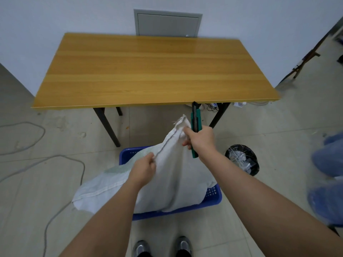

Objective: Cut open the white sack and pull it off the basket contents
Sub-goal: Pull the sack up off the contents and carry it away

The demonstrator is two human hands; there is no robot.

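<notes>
A white woven sack lies over a blue plastic basket on the floor, hiding what is inside. Its stitched end is lifted up toward the table. My left hand pinches the sack's dark seam lower down. My right hand grips a green and black utility knife and also holds the sack's top corner. The knife points up and away from me. Part of the sack hangs over the basket's left side onto the floor.
A wooden table with dark legs stands just beyond the basket. A black bin with white scraps sits to the right. Grey cables loop across the floor on the left. Another person in blue stands at the right edge. My shoes are below.
</notes>
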